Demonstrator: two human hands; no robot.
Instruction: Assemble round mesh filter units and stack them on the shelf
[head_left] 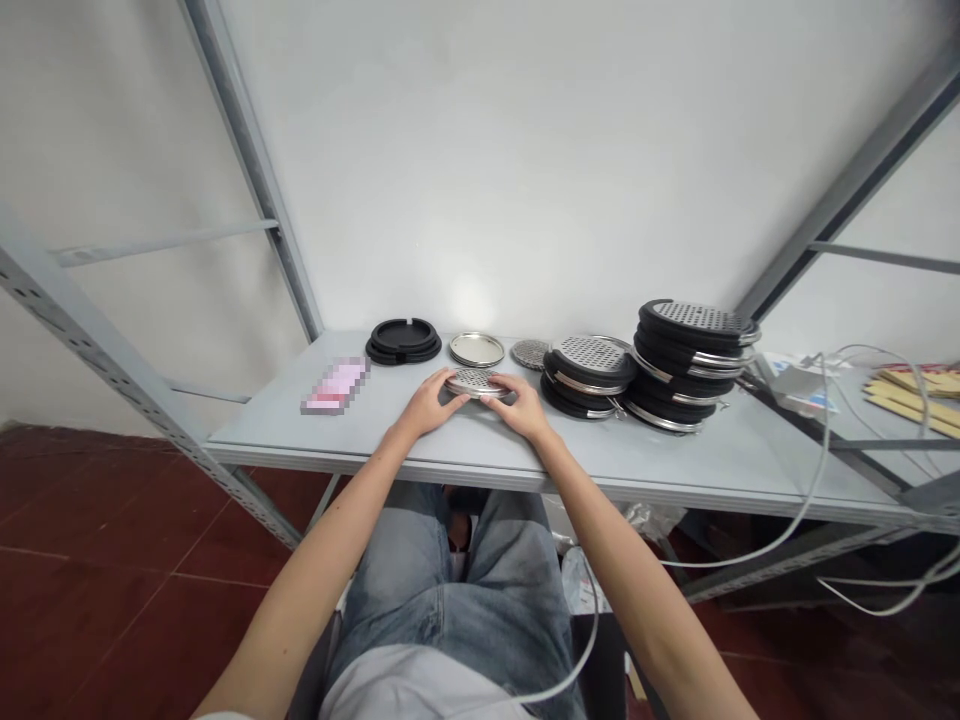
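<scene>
Both my hands rest on the grey shelf top (420, 440) around a round perforated metal disc (474, 380). My left hand (424, 402) curls its fingers against the disc's left edge. My right hand (516, 404) grips the disc's right edge with thumb and fingers. Behind the disc lie a plain shiny metal ring lid (477, 349) and a small perforated disc (530, 352). A low stack of black rubber rings (403, 341) sits behind my left hand.
Two stacks of black-rimmed perforated assemblies (589, 375) (691, 362) stand right of my hands. A pink blurred packet (335, 386) lies at the left. Grey slanted rack posts (105, 355) frame the shelf. White cables (821, 440) and papers (802, 390) lie at the right.
</scene>
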